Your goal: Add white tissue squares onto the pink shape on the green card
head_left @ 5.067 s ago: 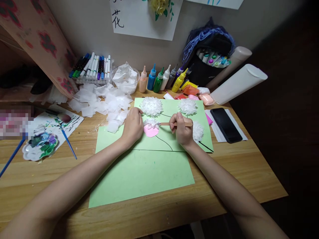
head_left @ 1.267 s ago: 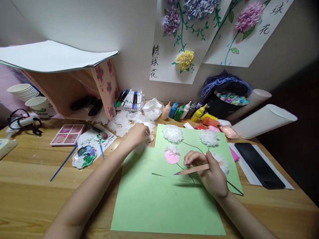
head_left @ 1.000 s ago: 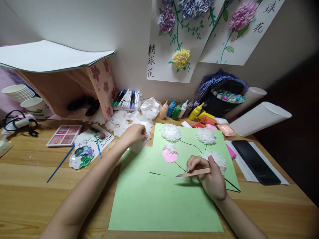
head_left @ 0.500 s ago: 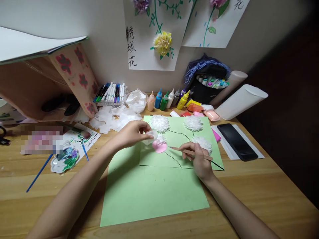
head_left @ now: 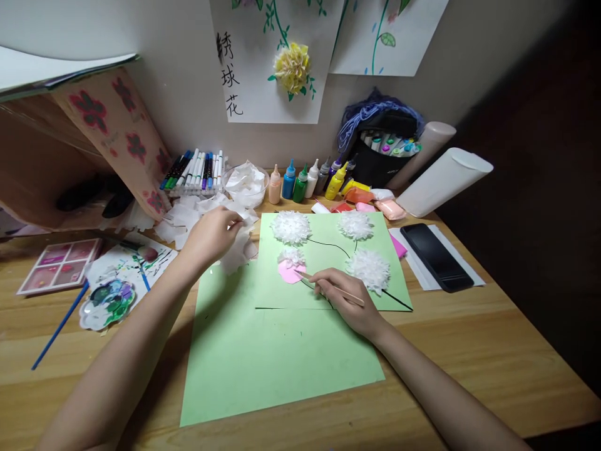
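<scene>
A pale wooden pencil [head_left: 351, 297] is held in my right hand [head_left: 350, 304], its tip on the pink round patch [head_left: 292, 272] on the green card [head_left: 323, 294]. White ruffled tissue petals [head_left: 292, 257] cover the upper edge of that patch. Over the loose white tissue pieces [head_left: 237, 252], left of the card, hovers my left hand [head_left: 211, 235] with curled fingers and thumb close together; what they pinch, if anything, is unclear. Fluffy white paper flowers [head_left: 291, 227] sit on the card, joined by thin black lines.
A larger green sheet [head_left: 282, 363] lies beneath the card. Behind stand paint bottles [head_left: 301, 183], markers [head_left: 195, 170] and a bowl of tissue [head_left: 246, 183]. At right are a phone [head_left: 436, 257] and white tube [head_left: 444, 181]; at left, a paint palette [head_left: 107, 304] and brush [head_left: 60, 326].
My left hand has moved left from the pink patch to the tissue pile; the white piece it held no longer shows in it. My right hand brought the pencil tip left onto the patch.
</scene>
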The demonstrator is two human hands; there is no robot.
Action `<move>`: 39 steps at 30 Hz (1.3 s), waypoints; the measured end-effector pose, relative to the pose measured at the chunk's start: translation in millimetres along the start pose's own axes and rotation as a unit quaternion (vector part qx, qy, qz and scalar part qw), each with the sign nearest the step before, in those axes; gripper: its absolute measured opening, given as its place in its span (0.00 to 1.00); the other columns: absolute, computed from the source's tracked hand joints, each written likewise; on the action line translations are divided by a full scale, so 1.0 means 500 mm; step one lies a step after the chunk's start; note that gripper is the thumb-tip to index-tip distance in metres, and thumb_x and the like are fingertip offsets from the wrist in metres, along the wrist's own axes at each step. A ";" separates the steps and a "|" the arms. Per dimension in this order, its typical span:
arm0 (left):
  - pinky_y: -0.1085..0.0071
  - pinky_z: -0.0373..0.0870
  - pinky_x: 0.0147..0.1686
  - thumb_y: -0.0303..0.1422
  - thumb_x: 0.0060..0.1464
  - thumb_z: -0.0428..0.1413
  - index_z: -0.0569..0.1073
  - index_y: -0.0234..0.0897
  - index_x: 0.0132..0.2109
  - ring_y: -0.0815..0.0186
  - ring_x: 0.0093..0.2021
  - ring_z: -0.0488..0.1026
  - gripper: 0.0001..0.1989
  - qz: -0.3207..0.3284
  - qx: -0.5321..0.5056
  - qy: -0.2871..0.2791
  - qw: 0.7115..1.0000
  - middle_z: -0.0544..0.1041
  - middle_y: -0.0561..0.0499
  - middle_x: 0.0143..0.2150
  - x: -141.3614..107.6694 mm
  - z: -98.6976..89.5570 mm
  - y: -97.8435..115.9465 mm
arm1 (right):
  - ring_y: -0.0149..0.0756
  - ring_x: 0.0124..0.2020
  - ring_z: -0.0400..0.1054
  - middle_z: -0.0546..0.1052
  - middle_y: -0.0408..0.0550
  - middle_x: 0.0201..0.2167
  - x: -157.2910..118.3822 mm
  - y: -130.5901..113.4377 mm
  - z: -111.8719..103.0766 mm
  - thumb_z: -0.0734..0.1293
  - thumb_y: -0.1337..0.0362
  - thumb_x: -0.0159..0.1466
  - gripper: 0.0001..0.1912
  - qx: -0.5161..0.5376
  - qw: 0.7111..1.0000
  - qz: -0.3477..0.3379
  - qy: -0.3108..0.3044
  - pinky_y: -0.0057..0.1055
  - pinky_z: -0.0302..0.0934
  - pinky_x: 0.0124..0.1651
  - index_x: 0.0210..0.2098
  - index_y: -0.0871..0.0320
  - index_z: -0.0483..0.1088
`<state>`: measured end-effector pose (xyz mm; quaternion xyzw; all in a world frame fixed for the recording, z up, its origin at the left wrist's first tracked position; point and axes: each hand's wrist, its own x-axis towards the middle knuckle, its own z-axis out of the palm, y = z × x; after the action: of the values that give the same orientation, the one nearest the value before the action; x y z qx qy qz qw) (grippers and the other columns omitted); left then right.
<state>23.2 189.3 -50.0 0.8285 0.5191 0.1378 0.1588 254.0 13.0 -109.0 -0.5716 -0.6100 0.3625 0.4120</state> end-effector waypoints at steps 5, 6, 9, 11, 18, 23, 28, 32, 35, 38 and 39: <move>0.68 0.67 0.38 0.40 0.52 0.55 0.79 0.38 0.35 0.60 0.37 0.74 0.12 -0.003 -0.128 -0.035 0.991 0.80 0.47 0.36 0.001 -0.022 -0.005 | 0.33 0.32 0.71 0.76 0.47 0.32 0.000 0.001 0.007 0.58 0.58 0.68 0.14 -0.002 1.000 -0.006 -0.005 0.30 0.63 0.38 0.40 0.56 0.73; 0.67 0.67 0.38 0.39 0.51 0.56 0.79 0.37 0.34 0.60 0.37 0.73 0.11 -0.012 -0.118 -0.013 0.993 0.80 0.47 0.36 0.000 -0.026 -0.002 | 0.33 0.32 0.71 0.76 0.47 0.31 0.000 0.002 0.007 0.58 0.58 0.69 0.14 -0.004 1.000 -0.007 -0.004 0.30 0.63 0.38 0.40 0.56 0.73; 0.66 0.68 0.39 0.38 0.50 0.58 0.78 0.36 0.33 0.61 0.37 0.73 0.09 -0.012 -0.142 -0.001 0.990 0.80 0.46 0.35 -0.006 -0.035 0.015 | 0.34 0.32 0.70 0.76 0.46 0.29 -0.001 0.005 0.007 0.58 0.57 0.68 0.15 -0.010 1.000 -0.015 0.014 0.31 0.62 0.37 0.39 0.56 0.73; 0.67 0.69 0.39 0.39 0.49 0.58 0.78 0.37 0.33 0.62 0.37 0.74 0.10 0.015 -0.235 -0.084 0.968 0.80 0.47 0.35 -0.013 -0.036 0.032 | 0.34 0.30 0.70 0.75 0.46 0.27 -0.003 0.009 0.005 0.57 0.56 0.69 0.16 -0.006 0.999 -0.021 0.046 0.31 0.62 0.35 0.38 0.56 0.73; 0.71 0.67 0.36 0.37 0.51 0.58 0.79 0.40 0.34 0.66 0.34 0.73 0.08 0.147 -0.278 -0.347 0.884 0.80 0.52 0.34 -0.058 0.025 0.097 | 0.33 0.26 0.67 0.73 0.44 0.22 0.001 0.015 -0.005 0.56 0.53 0.69 0.20 0.006 0.995 0.006 0.094 0.30 0.60 0.30 0.33 0.56 0.73; 0.70 0.63 0.31 0.33 0.53 0.55 0.79 0.38 0.35 0.65 0.32 0.72 0.08 0.129 -0.179 -0.243 0.945 0.79 0.49 0.34 -0.083 0.108 0.128 | 0.32 0.26 0.66 0.73 0.44 0.22 0.009 0.014 -0.002 0.56 0.52 0.69 0.20 0.031 0.994 0.024 0.105 0.28 0.59 0.29 0.33 0.57 0.73; 0.69 0.61 0.29 0.30 0.51 0.54 0.79 0.39 0.34 0.63 0.32 0.72 0.09 0.118 -0.108 -0.200 0.967 0.79 0.48 0.34 -0.088 0.117 0.123 | 0.31 0.26 0.67 0.73 0.44 0.23 0.011 0.020 -0.004 0.56 0.52 0.68 0.20 0.051 0.993 0.024 0.108 0.28 0.60 0.29 0.33 0.57 0.72; 0.70 0.62 0.30 0.32 0.49 0.56 0.80 0.41 0.33 0.64 0.31 0.73 0.07 0.086 -0.119 -0.272 0.951 0.81 0.51 0.32 -0.074 0.068 0.096 | 0.31 0.26 0.67 0.73 0.44 0.22 0.006 0.025 -0.004 0.56 0.53 0.68 0.20 0.051 0.992 -0.001 0.114 0.28 0.60 0.30 0.33 0.57 0.73; 0.71 0.63 0.32 0.34 0.49 0.58 0.80 0.40 0.33 0.64 0.33 0.74 0.07 0.063 -0.149 -0.309 0.937 0.81 0.52 0.32 -0.061 0.044 0.087 | 0.31 0.26 0.67 0.73 0.44 0.22 0.004 0.026 -0.003 0.56 0.53 0.68 0.19 0.042 0.994 -0.007 0.101 0.29 0.59 0.30 0.33 0.57 0.73; 0.71 0.63 0.32 0.35 0.50 0.57 0.80 0.39 0.34 0.65 0.33 0.74 0.08 0.063 -0.162 -0.331 0.928 0.81 0.52 0.33 -0.061 0.052 0.096 | 0.31 0.26 0.67 0.72 0.43 0.22 0.006 0.025 -0.002 0.57 0.54 0.69 0.19 0.044 0.995 -0.005 0.093 0.28 0.58 0.30 0.33 0.57 0.73; 0.71 0.63 0.32 0.36 0.50 0.57 0.79 0.38 0.35 0.65 0.33 0.73 0.09 0.065 -0.161 -0.325 0.930 0.81 0.51 0.34 -0.064 0.061 0.101 | 0.30 0.26 0.66 0.72 0.43 0.23 0.008 0.025 -0.001 0.57 0.54 0.69 0.18 0.048 0.995 -0.003 0.092 0.28 0.58 0.29 0.33 0.57 0.73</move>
<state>63.0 136.0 -59.1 0.8232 0.3550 -0.0475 0.4405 259.4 17.9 -119.8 -0.5806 -0.5527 0.3361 0.4945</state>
